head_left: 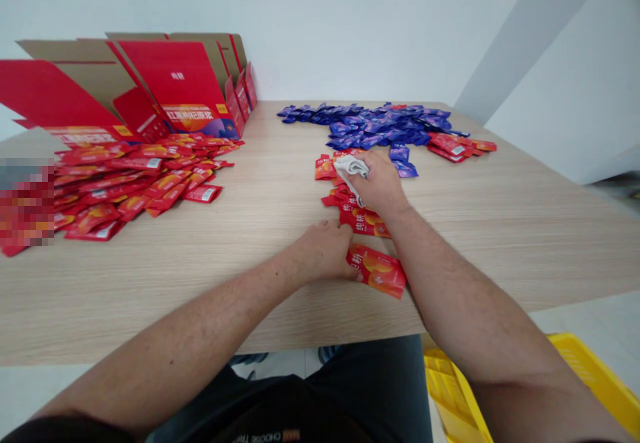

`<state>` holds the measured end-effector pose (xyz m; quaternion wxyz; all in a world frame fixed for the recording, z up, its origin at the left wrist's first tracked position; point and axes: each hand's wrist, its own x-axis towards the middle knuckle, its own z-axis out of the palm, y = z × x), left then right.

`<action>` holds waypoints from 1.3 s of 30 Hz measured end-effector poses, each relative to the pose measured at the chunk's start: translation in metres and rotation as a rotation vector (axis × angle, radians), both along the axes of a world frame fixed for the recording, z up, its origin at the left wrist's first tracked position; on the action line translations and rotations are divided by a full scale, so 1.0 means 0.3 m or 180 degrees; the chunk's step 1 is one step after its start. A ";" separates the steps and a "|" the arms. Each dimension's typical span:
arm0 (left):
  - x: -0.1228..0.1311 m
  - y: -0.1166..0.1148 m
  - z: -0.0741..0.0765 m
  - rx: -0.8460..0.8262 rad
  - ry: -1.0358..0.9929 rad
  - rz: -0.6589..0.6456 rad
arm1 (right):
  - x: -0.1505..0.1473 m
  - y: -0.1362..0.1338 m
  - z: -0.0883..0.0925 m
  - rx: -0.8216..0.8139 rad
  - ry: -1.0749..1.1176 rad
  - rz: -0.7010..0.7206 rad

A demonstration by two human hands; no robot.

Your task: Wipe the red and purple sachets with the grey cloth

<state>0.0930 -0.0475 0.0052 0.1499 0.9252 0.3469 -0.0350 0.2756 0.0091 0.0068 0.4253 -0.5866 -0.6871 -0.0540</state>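
Note:
My left hand (327, 250) grips the left end of a red pouch (379, 271) with orange fruit printed on it, close to the table's front edge. Bunched in my right hand (383, 180) is a white cloth (350, 166), pressed down over a short column of red pouches. One of those pouches, a red packet (364, 220), lies flat between my two hands. Another red packet (325, 168) shows just left of the cloth. My right hand partly hides the pouches under it.
At the left lies a big heap of red pouches (135, 183), with open red cartons (170, 76) behind it. Blue pouches (375, 125) pile up at the back, beside a small red group (453, 146). A yellow crate (565, 350) stands below the table (265, 230) at right.

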 end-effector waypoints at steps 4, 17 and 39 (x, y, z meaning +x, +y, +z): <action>-0.026 -0.015 0.000 -0.0453 -0.0288 0.0118 | -0.001 -0.004 0.003 0.0046 0.0007 0.0042; -0.261 0.126 0.009 -0.2219 -0.3667 0.1645 | -0.101 -0.082 0.036 0.0092 -0.0057 0.0887; -0.223 0.086 -0.050 -0.3966 -0.4717 0.2100 | -0.325 -0.179 -0.098 -0.0979 0.1596 0.0741</action>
